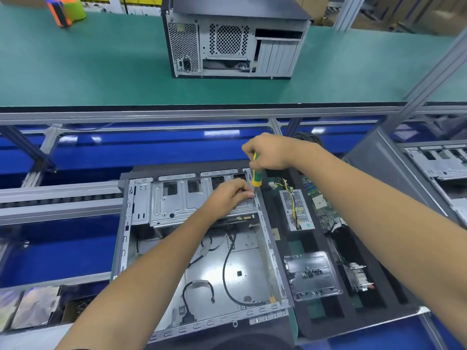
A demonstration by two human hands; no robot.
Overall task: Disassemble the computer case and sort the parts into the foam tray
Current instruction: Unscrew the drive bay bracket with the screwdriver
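An opened grey computer case [141, 251] lies flat in front of me, with black cables loose on its floor. My right hand [267, 152] grips a green and yellow screwdriver [256, 176], held upright with its tip down at the right end of the metal drive cage [171, 200]. My left hand [230, 194] rests on that cage beside the tip, fingers curled; what they pinch is hidden. To the right lies the black foam tray [379, 294], holding a power supply [297, 208], a circuit board [321, 208] and a clear dish of screws [312, 275].
A second, closed computer case [232, 39] stands on the green bench behind. Another case [439, 162] sits at the far right. Metal frame rails [63, 195] cross at the left, with blue surfaces below. An orange and green tool [65, 8] lies at the back left.
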